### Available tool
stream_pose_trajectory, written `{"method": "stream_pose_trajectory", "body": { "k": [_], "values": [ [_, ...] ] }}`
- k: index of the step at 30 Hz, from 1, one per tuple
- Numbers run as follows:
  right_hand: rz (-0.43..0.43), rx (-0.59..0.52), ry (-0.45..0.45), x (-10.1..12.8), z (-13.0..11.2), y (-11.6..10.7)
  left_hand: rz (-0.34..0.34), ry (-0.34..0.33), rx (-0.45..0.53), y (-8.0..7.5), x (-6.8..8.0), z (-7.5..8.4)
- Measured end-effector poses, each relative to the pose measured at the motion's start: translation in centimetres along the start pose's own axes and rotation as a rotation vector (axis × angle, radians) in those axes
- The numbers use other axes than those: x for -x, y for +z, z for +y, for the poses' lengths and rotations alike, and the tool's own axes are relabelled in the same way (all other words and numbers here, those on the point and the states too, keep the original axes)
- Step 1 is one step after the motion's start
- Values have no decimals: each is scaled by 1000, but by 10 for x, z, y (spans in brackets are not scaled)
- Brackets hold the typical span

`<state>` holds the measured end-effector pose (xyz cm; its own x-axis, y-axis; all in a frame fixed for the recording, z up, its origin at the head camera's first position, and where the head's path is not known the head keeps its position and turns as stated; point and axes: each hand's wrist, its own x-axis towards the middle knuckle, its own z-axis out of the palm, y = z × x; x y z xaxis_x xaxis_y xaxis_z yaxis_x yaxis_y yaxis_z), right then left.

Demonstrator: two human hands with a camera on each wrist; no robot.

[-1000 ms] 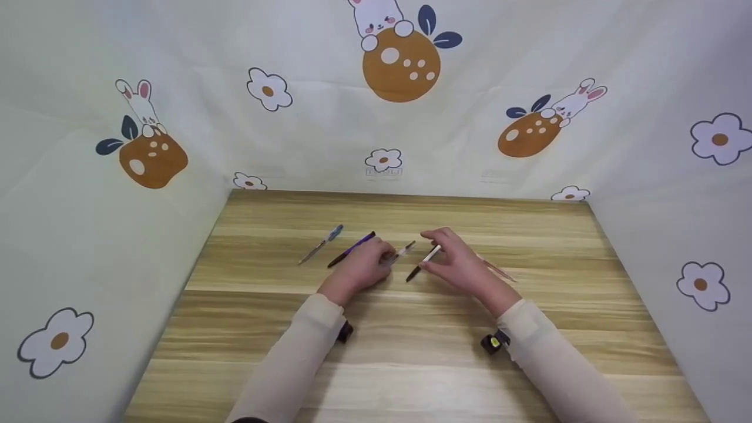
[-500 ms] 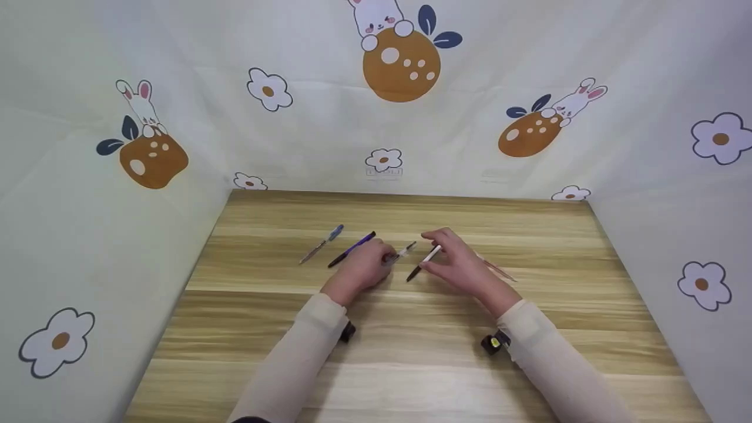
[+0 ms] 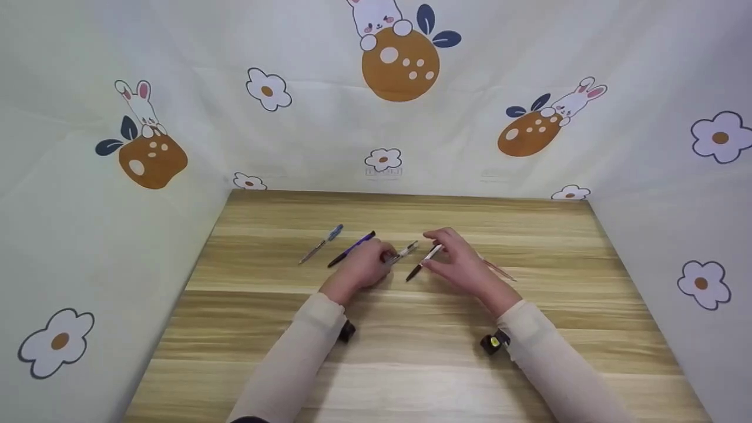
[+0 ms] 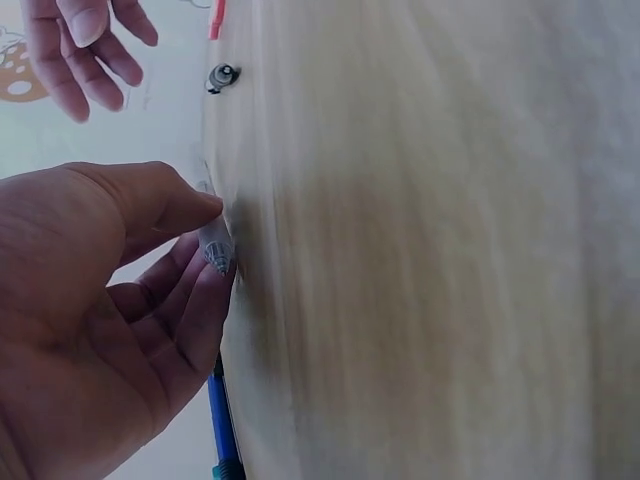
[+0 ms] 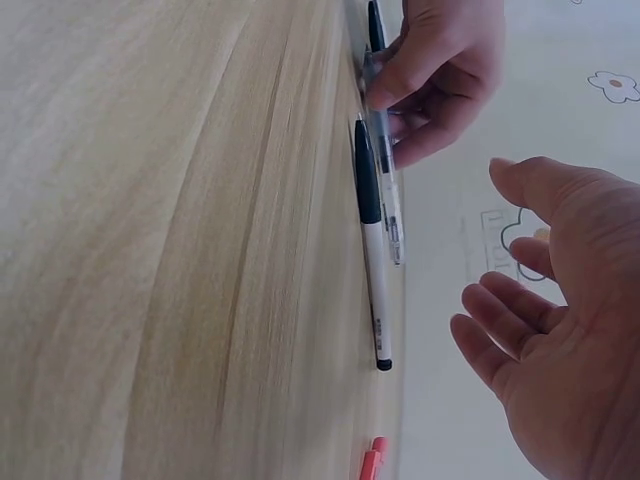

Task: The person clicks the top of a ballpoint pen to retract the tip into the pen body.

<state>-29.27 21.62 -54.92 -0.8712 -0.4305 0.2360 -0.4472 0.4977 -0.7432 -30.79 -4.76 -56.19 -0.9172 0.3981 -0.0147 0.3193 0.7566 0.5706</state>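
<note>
While my left hand [image 3: 365, 263] pinched the clear pen [image 3: 403, 252] near one end between thumb and fingers, its other end slanted away from me and to the right, low over the wooden table [image 3: 399, 364]; whether it touched the wood, I could not tell. My right hand [image 3: 462, 267] held nothing, its thumb and fingers spread apart above the white pen [image 5: 375, 260], which lay between my hands with its dark grip end towards me. The right wrist view showed a gap between that hand and the white pen. Beyond my left hand lay the purple pen [image 3: 357, 248], partly covered, then the blue pen [image 3: 321, 244] farther left; the red pen [image 3: 500, 271] lay on the far side of my right hand. I judged the clear pen light and stiff, its barrel probably smooth plastic, likely to roll or twist if pinched loosely. It did not seem fragile, though the narrow tip probably deserved care. Mid-barrel looked the best place to take hold, since a pinch at one end might let the other end dip. The white pen seemed likely to handle much the same.
</note>
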Motion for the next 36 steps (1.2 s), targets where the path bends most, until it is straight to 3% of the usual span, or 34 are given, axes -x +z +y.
{"method": "stream_pose_trajectory", "body": {
  "k": [8,15,19,29,36],
  "values": [
    [81,-67,33,-4,-1,1,-11,-3,241,-4,-3,-4],
    [145,-133,57,-10,-2,5,9,-29,457,-7,1,1],
    [182,-187,97,-13,-4,6,3,-9,566,-7,3,4],
    [255,-362,221,-22,-12,2,6,39,690,-5,3,14],
    [278,-490,227,-27,-19,2,-40,56,841,-2,7,19]
  ]
}}
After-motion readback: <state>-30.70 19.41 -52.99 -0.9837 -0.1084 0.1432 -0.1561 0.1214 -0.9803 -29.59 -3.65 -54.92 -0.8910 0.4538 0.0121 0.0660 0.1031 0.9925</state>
